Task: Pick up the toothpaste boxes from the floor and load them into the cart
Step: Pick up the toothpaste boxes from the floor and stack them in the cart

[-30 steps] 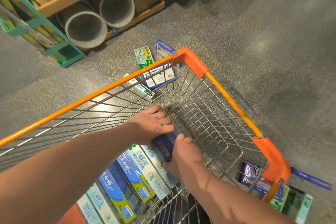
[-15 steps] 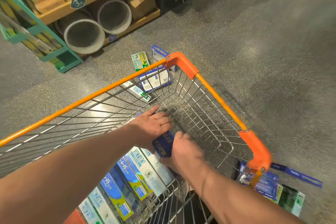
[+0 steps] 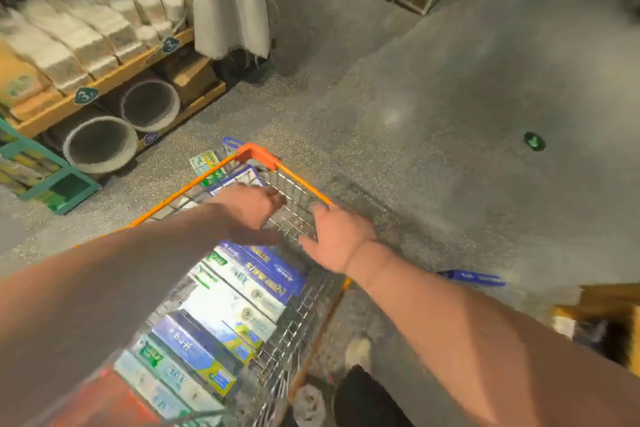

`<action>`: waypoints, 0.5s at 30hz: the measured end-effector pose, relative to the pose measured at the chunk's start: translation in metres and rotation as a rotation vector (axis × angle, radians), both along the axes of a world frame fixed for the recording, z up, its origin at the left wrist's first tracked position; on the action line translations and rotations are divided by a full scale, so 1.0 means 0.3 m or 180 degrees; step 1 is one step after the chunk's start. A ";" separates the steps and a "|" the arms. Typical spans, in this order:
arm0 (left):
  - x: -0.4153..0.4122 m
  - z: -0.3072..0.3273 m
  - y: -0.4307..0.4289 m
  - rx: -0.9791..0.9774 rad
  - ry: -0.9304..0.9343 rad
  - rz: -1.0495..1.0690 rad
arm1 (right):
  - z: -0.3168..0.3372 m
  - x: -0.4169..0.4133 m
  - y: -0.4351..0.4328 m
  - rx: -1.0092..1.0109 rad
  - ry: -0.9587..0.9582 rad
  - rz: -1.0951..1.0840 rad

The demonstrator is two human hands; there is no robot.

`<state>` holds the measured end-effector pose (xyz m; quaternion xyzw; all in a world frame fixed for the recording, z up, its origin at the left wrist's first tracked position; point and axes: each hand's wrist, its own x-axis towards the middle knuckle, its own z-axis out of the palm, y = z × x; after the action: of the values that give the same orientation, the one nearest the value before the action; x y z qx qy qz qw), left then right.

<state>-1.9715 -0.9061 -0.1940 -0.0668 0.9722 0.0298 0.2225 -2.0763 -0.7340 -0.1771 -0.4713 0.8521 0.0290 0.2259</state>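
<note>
Toothpaste boxes lie side by side in the cart, just beneath your left hand and right hand; fingers of both seem released, grasping nothing, despite blur.

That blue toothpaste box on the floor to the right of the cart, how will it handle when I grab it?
Probably light and stiff: the blue box is a long, thin carton like the boxes in the cart. Lying flat on the floor, it should slide, not roll. Its low profile may make pinching it up fiddly.
</note>
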 end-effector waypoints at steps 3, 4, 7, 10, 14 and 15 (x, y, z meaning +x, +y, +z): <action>-0.052 0.143 0.089 -0.0091 0.0148 -0.0119 | 0.115 -0.048 0.120 -0.0133 0.0054 -0.0138; -0.071 0.183 0.126 -0.0108 0.0192 -0.0137 | 0.144 -0.066 0.167 -0.0161 0.0066 -0.0172; -0.135 0.277 0.254 -0.0158 0.0287 -0.0241 | 0.231 -0.117 0.324 -0.0252 0.0052 -0.0345; -0.203 0.347 0.427 -0.0271 0.0343 -0.0377 | 0.303 -0.173 0.522 -0.0406 0.0053 -0.0467; -0.289 0.396 0.710 -0.0289 0.0360 -0.0471 | 0.365 -0.259 0.832 -0.0453 0.0207 -0.0567; -0.308 0.400 0.783 -0.0267 0.0380 -0.0491 | 0.380 -0.283 0.912 -0.0454 0.0245 -0.0583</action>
<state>-2.0638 -0.6713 -0.0741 0.0009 0.9864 -0.0241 0.1629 -2.1612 -0.4604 -0.0633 -0.4048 0.8995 -0.0345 0.1607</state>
